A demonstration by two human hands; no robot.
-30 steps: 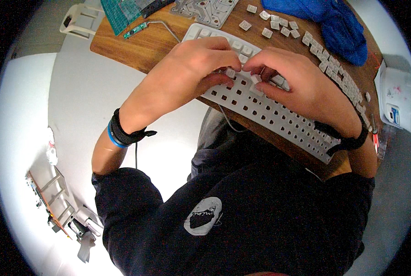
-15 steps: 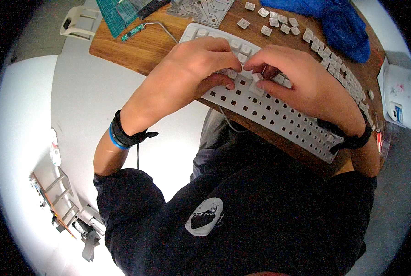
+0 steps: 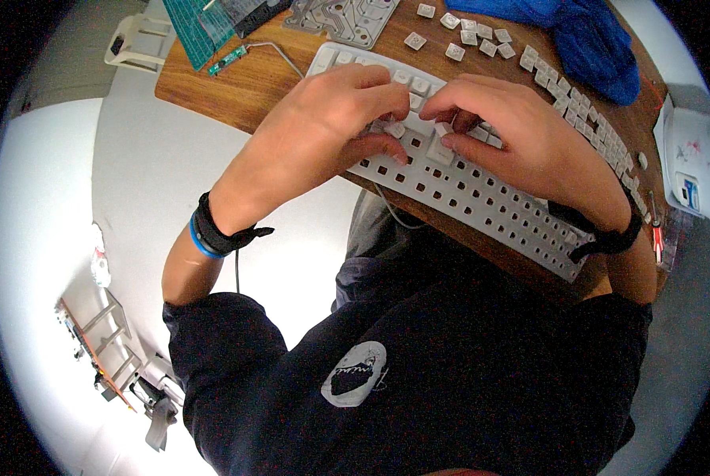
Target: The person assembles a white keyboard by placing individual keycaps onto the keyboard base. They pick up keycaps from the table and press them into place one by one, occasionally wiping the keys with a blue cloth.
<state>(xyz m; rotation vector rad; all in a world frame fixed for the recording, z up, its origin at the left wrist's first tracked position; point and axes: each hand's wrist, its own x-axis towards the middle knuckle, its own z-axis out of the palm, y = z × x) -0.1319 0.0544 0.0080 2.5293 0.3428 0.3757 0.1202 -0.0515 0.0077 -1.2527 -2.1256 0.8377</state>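
Observation:
A white keyboard frame (image 3: 415, 174) lies slanted along the table's near edge, its front rows showing square open holes. White keycaps (image 3: 420, 85) sit in its back left part. My left hand (image 3: 331, 119) is over the left end, thumb and forefinger curled round a white keycap (image 3: 395, 129). Beside it, my right hand (image 3: 513, 131) has its thumb and fingers closed on another small white keycap (image 3: 442, 128), just above the frame. A larger pale keycap (image 3: 440, 153) sits under the right thumb. The palms hide part of the frame.
Several loose keycaps (image 3: 455, 52) lie behind the frame, and a long row of keycaps (image 3: 581, 111) curves down the right. A blue cloth (image 3: 601, 59), a metallic sheet with traces (image 3: 343, 20), a small green circuit board (image 3: 228, 60) and a green cutting mat (image 3: 198, 32) lie farther back.
The view has shifted slightly. Both hands stay in nearly the same place over the frame, with small finger movements; the keycap by my right thumb sits slightly lower.

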